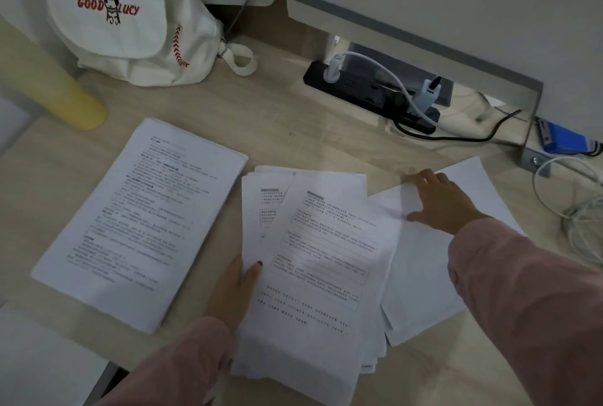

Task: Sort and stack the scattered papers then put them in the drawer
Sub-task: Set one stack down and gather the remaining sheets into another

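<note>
From the head view, the sorting step is in hand. The left hand grips the near left edge of a loose pile of printed papers in the middle of the counter, thumb on top. The right hand lies flat, fingers spread, pressing on blank sheets that fan out from under the pile's right side. A neat stack of printed pages sits just beside the pile on the left, squared and untouched. A bag and power strip stand further back. No drawer can be made out. Next, I judge, the blank sheets need drawing in under the pile, the edges squared, then everything joined into one stack
</note>
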`<state>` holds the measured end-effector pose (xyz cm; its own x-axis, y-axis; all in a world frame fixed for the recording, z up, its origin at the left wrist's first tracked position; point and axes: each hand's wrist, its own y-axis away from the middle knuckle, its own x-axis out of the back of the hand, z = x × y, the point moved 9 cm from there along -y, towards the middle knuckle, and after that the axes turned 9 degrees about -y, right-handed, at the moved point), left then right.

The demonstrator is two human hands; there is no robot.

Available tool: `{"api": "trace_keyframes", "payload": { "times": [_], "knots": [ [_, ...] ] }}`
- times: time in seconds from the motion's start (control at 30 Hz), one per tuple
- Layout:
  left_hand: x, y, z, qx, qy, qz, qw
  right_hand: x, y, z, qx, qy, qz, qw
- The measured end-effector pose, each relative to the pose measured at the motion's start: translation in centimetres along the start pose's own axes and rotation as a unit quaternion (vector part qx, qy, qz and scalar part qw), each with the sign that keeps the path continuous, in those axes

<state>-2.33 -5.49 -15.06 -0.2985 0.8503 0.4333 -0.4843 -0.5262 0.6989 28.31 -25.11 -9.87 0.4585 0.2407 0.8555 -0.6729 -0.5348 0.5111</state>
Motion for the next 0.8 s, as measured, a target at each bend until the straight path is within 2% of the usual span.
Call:
{"api": "trace_keyframes", "payload": {
  "times": [0.23, 0.47, 0.63, 0.8],
  "knots": [
    [0.1, 0.0, 0.0, 0.009, 0.001, 0.017, 1.000, 0.9, -0.9, 0.0, 0.042, 0.094, 0.018, 0.995],
    [0.1, 0.1, 0.0, 0.013, 0.004, 0.012, 1.000, 0.5, -0.4, 1.2, 0.021, 0.022, 0.022, 0.999],
    [0.3, 0.2, 0.3, 0.005, -0.003, 0.031, 0.999, -0.1, 0.7, 1.9, 0.000, 0.036, 0.020, 0.999],
    [0.3, 0.5, 0.6, -0.008, 0.015, 0.036, 0.999, 2.1, 3.1, 2.8, -0.027, 0.026, 0.088, 0.995]
  ]
}}
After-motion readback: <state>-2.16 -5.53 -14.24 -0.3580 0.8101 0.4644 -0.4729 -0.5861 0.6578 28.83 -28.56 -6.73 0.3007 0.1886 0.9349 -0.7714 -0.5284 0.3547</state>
